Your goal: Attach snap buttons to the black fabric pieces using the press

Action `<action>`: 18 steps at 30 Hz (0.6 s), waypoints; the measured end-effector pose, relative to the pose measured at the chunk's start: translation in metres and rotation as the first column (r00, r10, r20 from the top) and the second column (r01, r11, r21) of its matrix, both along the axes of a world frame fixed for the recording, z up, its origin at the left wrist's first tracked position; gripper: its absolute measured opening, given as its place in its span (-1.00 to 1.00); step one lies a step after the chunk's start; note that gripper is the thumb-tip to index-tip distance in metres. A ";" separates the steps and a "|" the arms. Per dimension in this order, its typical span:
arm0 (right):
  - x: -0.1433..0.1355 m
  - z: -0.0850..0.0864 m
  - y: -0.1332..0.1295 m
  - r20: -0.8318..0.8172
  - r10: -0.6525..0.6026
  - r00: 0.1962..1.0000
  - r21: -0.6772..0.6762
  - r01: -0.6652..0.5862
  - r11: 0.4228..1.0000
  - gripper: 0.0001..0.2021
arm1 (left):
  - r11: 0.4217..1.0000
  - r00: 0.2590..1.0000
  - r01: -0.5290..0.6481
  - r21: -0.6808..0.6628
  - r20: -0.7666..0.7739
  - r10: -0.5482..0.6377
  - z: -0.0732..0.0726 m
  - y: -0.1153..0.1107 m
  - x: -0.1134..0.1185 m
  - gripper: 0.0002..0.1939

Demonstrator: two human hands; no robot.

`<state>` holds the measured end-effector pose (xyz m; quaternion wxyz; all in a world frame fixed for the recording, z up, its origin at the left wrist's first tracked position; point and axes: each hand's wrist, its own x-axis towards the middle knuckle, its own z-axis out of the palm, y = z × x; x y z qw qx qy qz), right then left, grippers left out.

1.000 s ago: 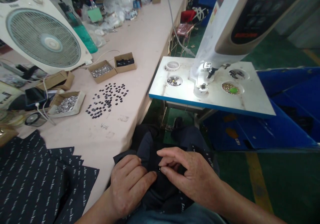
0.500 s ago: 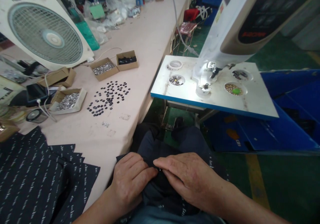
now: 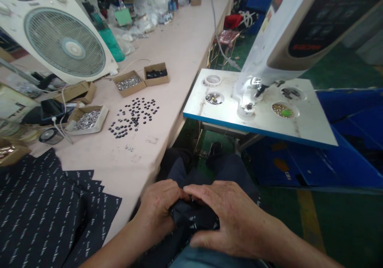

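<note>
Both hands' fingers (image 3: 179,192) clamped on dark fabric (image 3: 194,218) in lap, pink workbench (image 3: 179,48) left, green floor (image 3: 344,220).

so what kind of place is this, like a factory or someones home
Most likely a small garment workshop, at a snap-fastening station. A press machine stands over a white work plate, cardboard boxes of metal fasteners and loose black snaps lie on the long table, and cut printed fabric pieces are stacked nearby.

Pink table (image 3: 176,56): fan (image 3: 60,40), boxes (image 3: 131,83), snaps (image 3: 134,116)
</note>
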<state>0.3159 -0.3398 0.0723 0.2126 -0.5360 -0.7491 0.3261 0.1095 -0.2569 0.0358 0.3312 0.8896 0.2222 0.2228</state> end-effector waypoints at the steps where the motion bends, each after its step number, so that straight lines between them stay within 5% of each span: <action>1: -0.002 -0.003 0.001 0.008 -0.013 1.000 -0.012 0.013 1.000 -0.42 | 1.000 1.000 -0.007 -0.022 -0.012 0.007 -0.001 0.000 0.001 -0.85; 6: -0.005 -0.016 0.006 -0.092 -0.070 0.993 -0.072 0.063 0.995 -0.57 | 0.974 0.986 -0.097 -0.202 -0.155 0.066 -0.001 0.000 0.005 -0.95; 10: 0.000 -0.019 0.009 -0.293 -0.141 0.945 -0.225 0.075 0.971 -0.59 | 0.889 0.961 -0.157 -0.431 -0.274 0.037 0.003 0.002 0.006 -0.81; 14: 0.003 -0.022 0.010 -0.424 -0.229 0.876 -0.371 0.063 0.927 -0.64 | 0.737 0.959 -0.171 -0.654 -0.283 -0.028 0.007 0.002 0.006 -0.77; 18: 0.004 -0.025 0.012 -0.486 -0.258 0.835 -0.467 0.001 0.884 -0.61 | 0.522 0.980 -0.124 -0.844 -0.188 -0.071 0.008 0.003 0.006 -0.74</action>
